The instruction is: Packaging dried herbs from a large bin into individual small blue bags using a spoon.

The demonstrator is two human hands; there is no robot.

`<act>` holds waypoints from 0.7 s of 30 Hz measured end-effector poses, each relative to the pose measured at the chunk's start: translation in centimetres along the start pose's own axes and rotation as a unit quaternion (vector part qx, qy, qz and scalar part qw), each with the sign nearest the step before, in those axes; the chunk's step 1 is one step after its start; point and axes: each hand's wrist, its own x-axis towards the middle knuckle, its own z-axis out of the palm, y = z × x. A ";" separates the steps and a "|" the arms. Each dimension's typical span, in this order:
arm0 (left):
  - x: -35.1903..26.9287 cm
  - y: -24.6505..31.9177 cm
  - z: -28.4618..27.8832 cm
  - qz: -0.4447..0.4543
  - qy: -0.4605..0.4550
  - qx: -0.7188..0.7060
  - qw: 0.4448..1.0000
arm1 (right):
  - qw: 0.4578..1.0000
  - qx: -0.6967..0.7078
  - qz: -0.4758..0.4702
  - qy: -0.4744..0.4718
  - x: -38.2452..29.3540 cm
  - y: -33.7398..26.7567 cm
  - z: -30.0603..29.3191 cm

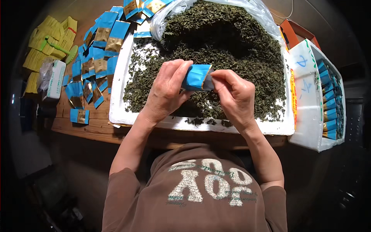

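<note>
Over the middle of a white foam tray (117, 95), my left hand (166, 90) grips a blue and gold foil packet (197, 76) by one end. The packet lies on its side, its mouth towards my right hand (236, 95). There, thumb and fingertips are pinched on the silvery inner film (208, 84) at the mouth. Whether anything lies inside the packet is hidden. Beneath both hands, dark green dried leaves (261, 90), which look like tea, cover most of the tray.
Loose blue and gold packets (100, 65) are heaped on the wooden table (95, 127) at left. Beyond them are yellow paper packets (49, 29) and a green plastic stand (59, 49). Filled rows stand in a white foam box (307, 116) at right. A clear plastic bag (158, 24) holds more leaves.
</note>
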 end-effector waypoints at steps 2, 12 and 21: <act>0.1 -0.2 0.1 -0.019 -0.016 -0.032 0.999 | 1.000 -0.005 -0.029 0.003 -0.2 0.3 0.1; 0.4 -1.0 0.7 -0.037 0.008 0.005 0.999 | 0.981 -0.089 -0.175 0.012 -0.6 2.2 -0.9; 0.4 -1.2 1.2 -0.063 0.023 0.046 0.997 | 0.980 -0.170 0.036 0.100 -1.1 4.1 -4.6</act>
